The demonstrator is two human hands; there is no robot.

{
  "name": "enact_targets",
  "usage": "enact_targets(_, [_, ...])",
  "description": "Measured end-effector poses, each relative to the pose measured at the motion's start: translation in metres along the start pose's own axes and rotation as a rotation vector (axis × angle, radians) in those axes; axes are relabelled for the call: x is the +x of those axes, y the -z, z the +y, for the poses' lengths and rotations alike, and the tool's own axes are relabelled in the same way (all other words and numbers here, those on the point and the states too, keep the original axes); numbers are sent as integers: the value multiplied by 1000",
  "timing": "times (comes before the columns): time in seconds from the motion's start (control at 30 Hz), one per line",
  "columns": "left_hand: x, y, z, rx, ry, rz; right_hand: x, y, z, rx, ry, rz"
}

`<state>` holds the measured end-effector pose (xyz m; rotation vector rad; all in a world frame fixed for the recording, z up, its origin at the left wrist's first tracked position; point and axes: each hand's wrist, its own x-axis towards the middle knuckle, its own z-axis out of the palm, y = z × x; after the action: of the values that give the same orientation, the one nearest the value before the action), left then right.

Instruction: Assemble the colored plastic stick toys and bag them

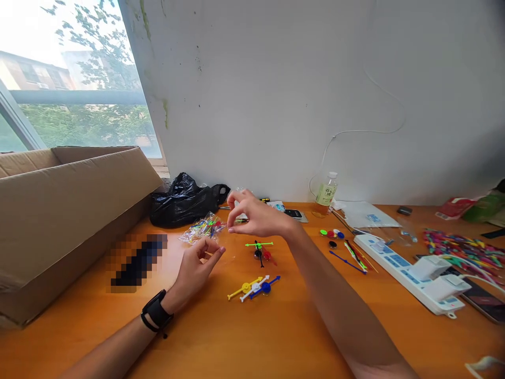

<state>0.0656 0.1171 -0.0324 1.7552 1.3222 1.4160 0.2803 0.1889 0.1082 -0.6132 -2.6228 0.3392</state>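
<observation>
So the small plastic stick [241, 221] sits pinched in the right hand [258, 216] grip, just past the clear bag of parts [203, 227]; the left hand [197, 266] pinches a thin bit [208, 253] too. A few coloured spinners [254, 287] already lie on the tabletop [276, 337] looking finished, and the bag looks far from empty.

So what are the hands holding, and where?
The left hand pinches a thin stick near one end, between fingertips. The right hand is pinched shut too, but what it holds cannot be told.
</observation>
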Motion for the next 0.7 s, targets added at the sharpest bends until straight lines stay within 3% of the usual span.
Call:
enact_targets(0.07, [-1, -1, -1, -1, -12, 6, -4, 12, -9, 67, 2, 67])
enact_targets(0.17, [-2, -1, -4, 11, -46, 28, -15, 33, -25, 209, 19, 38])
enact_targets(0.3, [-4, -2, -8, 58, -97, 40, -29, 48, -37, 224, 75, -60])
enact_targets(0.47, [-6, -4, -5, 90, -113, 43, -32, 41, -31, 121, 63, -221])
enact_targets(0.7, [-9, -6, -2, 163, -206, 16, -25, 27, -23, 35, -24, -336])
